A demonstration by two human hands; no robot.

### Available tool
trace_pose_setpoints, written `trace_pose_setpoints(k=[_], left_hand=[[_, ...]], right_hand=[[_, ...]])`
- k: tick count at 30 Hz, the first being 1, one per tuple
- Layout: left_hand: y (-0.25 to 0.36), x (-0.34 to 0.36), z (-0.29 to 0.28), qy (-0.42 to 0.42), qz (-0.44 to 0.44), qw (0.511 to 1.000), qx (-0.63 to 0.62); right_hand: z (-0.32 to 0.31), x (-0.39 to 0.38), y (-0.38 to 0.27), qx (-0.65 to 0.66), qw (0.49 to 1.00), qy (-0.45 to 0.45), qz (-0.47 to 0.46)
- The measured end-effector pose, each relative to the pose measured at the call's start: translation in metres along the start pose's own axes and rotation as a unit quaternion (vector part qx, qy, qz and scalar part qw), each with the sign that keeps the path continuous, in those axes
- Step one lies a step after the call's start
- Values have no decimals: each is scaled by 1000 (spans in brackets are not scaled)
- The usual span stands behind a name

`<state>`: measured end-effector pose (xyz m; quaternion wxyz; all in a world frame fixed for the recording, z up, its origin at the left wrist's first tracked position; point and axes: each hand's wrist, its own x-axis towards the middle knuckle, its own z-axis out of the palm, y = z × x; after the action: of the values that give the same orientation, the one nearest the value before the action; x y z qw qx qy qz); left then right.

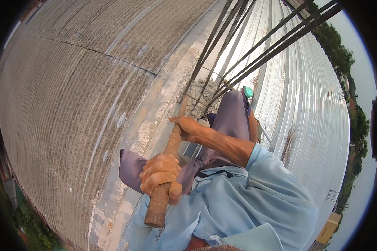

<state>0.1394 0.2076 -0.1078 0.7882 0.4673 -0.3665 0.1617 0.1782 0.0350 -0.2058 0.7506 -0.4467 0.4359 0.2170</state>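
A thick rusty metal bar (173,144) runs from near my chest forward to a patch of broken concrete (200,94). Close to its blunt near end, my left hand (160,173) is closed around it, fingers wrapped over the top. Farther along, my right hand (187,127) grips the narrower part, thumb laid across the bar. The far end of the bar reaches the base of several upright steel rebars (202,58), tied by thin wire hoops. Whether its tip touches the concrete, I cannot tell.
On the left a ribbed, weathered roof (71,96) slopes away; on the right lies a shiny corrugated metal roof (305,96). More rebars (276,42) lean to the upper right. A round teal object (248,92) sits beside my knee. Trees (331,46) stand beyond the roof edge.
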Motion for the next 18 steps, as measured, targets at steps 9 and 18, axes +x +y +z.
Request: trace_pose_setpoints(k=[9,18], left_hand=[[9,-7,6,83,51,994,-45],[47,13,2,5,-12,1000,-2]], right_hand=[[-25,-127,-228,-361,564,252,-699],[3,-155,-370,-197,206,513,-810]])
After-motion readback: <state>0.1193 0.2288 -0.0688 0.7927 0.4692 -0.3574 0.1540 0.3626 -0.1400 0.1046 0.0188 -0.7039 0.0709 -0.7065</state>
